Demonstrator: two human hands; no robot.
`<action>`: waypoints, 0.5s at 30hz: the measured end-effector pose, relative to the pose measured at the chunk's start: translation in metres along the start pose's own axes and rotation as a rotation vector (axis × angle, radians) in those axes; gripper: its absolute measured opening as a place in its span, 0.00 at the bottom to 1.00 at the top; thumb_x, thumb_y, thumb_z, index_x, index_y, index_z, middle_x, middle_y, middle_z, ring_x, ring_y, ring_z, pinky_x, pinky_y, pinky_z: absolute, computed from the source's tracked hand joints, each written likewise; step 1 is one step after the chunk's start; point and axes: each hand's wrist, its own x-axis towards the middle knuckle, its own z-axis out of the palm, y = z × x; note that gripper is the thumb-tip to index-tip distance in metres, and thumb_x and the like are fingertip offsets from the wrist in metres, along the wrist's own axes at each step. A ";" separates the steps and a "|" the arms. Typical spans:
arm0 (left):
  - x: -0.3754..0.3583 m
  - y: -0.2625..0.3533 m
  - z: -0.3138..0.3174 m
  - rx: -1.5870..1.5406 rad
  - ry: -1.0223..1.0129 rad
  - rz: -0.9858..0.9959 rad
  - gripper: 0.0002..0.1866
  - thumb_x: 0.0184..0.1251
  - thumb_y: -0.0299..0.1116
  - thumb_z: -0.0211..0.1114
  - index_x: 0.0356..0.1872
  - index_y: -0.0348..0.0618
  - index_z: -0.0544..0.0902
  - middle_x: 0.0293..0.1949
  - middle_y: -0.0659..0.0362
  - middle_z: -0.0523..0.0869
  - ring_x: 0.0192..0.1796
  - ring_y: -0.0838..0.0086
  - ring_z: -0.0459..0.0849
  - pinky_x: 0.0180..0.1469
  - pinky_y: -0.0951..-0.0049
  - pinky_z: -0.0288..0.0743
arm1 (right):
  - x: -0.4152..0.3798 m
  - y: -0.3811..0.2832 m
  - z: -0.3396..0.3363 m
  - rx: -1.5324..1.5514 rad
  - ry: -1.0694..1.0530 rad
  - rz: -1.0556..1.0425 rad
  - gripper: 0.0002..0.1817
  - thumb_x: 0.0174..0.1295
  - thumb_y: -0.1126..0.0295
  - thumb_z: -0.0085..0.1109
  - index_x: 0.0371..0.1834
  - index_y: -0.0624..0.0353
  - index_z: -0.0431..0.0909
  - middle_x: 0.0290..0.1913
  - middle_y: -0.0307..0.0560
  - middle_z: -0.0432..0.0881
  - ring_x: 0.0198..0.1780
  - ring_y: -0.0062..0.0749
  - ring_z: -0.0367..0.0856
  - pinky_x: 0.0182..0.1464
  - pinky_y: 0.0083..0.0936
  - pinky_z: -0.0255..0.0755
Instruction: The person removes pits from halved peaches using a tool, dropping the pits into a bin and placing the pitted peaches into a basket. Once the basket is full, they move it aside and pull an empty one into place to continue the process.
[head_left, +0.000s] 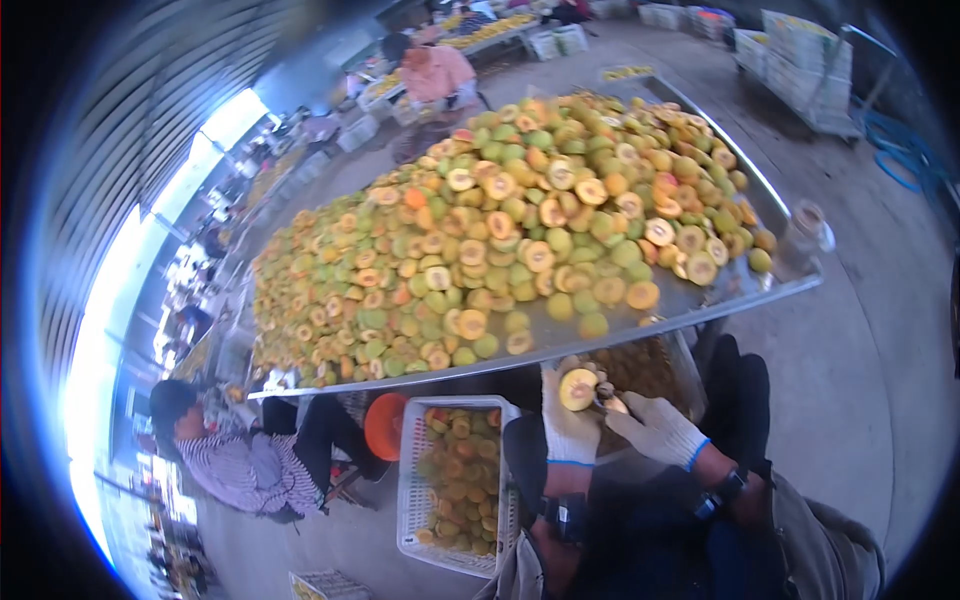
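Note:
In a white glove, my left hand point(570, 425) holds a halved fruit point(577, 390), its yellow cut face turned up. My right hand point(650, 428), also gloved, is closed beside it on a small tool point(604, 392) whose metal end touches the fruit's edge. A piece of fruit shows at the right fingertips. Both hands are over a container point(683, 370) of brownish bits, just below the edge of a metal table point(560, 347). Halved green and orange fruit point(500, 225) lies heaped on that table.
A white crate point(408, 490) of fruit stands left of my legs, beside an orange bucket point(385, 427). One person point(240, 465) sits at the left, another point(437, 75) works across the table. A clear jar point(803, 232) stands at the table's right corner. Stacked crates point(808, 65) rest on a cart.

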 end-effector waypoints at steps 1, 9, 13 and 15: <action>-0.003 -0.001 0.006 0.029 0.038 0.004 0.27 0.82 0.59 0.55 0.57 0.44 0.81 0.46 0.51 0.86 0.47 0.57 0.85 0.49 0.55 0.82 | -0.001 0.001 0.001 0.004 0.018 0.024 0.25 0.75 0.49 0.57 0.48 0.66 0.80 0.40 0.74 0.84 0.47 0.73 0.83 0.48 0.57 0.74; -0.007 -0.010 0.010 0.060 0.084 0.016 0.26 0.85 0.56 0.50 0.58 0.42 0.80 0.49 0.49 0.86 0.48 0.55 0.85 0.52 0.50 0.84 | -0.002 0.000 0.004 0.073 0.007 0.082 0.22 0.75 0.53 0.58 0.51 0.65 0.80 0.40 0.71 0.86 0.46 0.70 0.85 0.47 0.51 0.76; -0.010 -0.015 0.022 0.052 0.114 0.023 0.19 0.84 0.43 0.51 0.57 0.37 0.79 0.49 0.48 0.85 0.50 0.54 0.85 0.55 0.50 0.83 | -0.001 0.004 0.007 0.114 0.057 0.079 0.23 0.75 0.53 0.57 0.52 0.65 0.80 0.40 0.71 0.86 0.45 0.70 0.85 0.46 0.51 0.76; -0.009 -0.011 0.028 0.071 0.113 -0.027 0.18 0.82 0.40 0.51 0.58 0.36 0.78 0.51 0.47 0.85 0.52 0.52 0.85 0.57 0.49 0.83 | -0.003 0.001 0.003 0.120 0.069 0.061 0.24 0.76 0.51 0.56 0.56 0.64 0.79 0.40 0.72 0.86 0.45 0.70 0.85 0.46 0.52 0.76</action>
